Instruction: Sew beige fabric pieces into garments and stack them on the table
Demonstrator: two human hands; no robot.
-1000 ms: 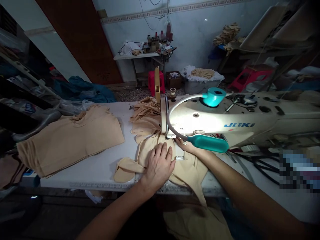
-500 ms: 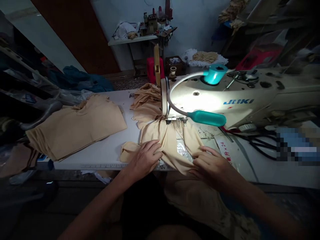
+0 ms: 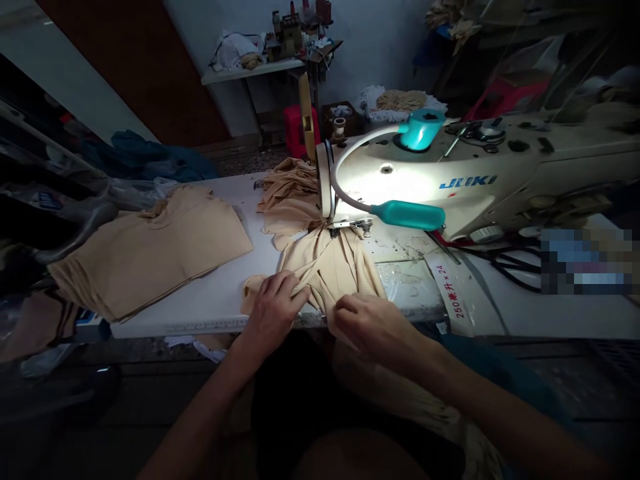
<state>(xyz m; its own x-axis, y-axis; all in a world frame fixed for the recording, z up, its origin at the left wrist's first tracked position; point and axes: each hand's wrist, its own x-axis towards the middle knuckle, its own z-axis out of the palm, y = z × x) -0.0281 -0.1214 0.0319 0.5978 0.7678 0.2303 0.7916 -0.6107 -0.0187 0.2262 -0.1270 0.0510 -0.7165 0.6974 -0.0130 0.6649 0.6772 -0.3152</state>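
The left hand (image 3: pixel 274 308) and the right hand (image 3: pixel 367 325) are both engaged with a beige garment piece (image 3: pixel 345 257) at the near edge of the white surface (image 3: pixel 200 297). The left hand has its fingers bent and pinches a raised fold on the left side of the piece. The right hand is closed on the piece's near part, fingers curled inward, knuckles up; the exact contact of its fingertips is hidden.

The garment piece lies gathered in folds in front of the sewing machine (image 3: pixel 390 170), its far end running up to the presser foot (image 3: pixel 334 233). Whether the needle is in the cloth cannot be determined. A ribbed band shows along the piece's right side, just beyond the right hand.

A teal lamp (image 3: pixel 410 215) on a bent white neck is mounted on top of the machine, and a bright patch lies on the machine's body, which bears the lettering "JUKI". A crumpled cloth heap (image 3: pixel 290 197) lies beyond the garment piece, against the left end of the machine. A folded stack (image 3: pixel 160 247) of beige cloth lies well to the left on the surface. To the right of the hands, a printed strip (image 3: pixel 453 293) marked "× 24" reaches the near edge, with black cords (image 3: pixel 515 270) beyond it. A pink stool (image 3: pixel 295 130) stands on the floor behind.
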